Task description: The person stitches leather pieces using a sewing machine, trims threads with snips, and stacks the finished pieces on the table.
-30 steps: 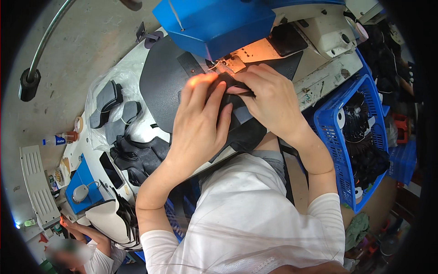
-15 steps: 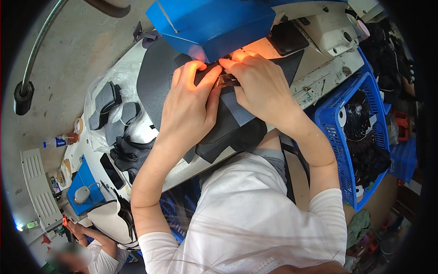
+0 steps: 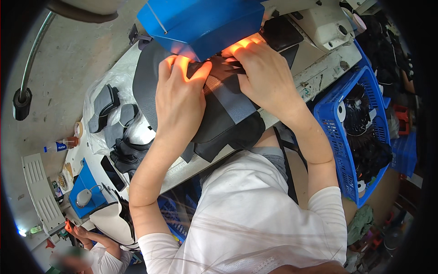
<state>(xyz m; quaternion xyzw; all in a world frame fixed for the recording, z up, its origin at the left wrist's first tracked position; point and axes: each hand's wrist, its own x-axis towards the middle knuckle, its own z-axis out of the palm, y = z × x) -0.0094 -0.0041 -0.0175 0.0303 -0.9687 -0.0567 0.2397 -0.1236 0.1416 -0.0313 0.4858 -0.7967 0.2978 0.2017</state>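
Under the blue sewing machine head [image 3: 200,25], in an orange glow, lie black leather-like pieces [image 3: 212,116] with a ribbed patch [image 3: 212,83] and a smooth grey strip [image 3: 232,102]. My left hand [image 3: 181,100] bends over them from the left, its fingertips pressed down on the black material near the machine. From the right my right hand [image 3: 264,75] rests on the work with its fingers reaching under the head. A dark, narrow pointed tool [image 3: 235,67], like thread snips, sticks out beside its thumb. The machine head hides the needle area and some fingertips.
Left on the white table are grey-black padded pieces [image 3: 106,101] in clear plastic and a phone [image 3: 112,173]. A dark flat tablet-like object [image 3: 280,33] lies beside the machine. A blue basket [image 3: 326,116] stands right. Another person [image 3: 102,258] works at lower left.
Both hands have moved slightly apart, and the ribbed patch now shows between them. The dark tool has shifted towards my right thumb. My view has shifted a little.
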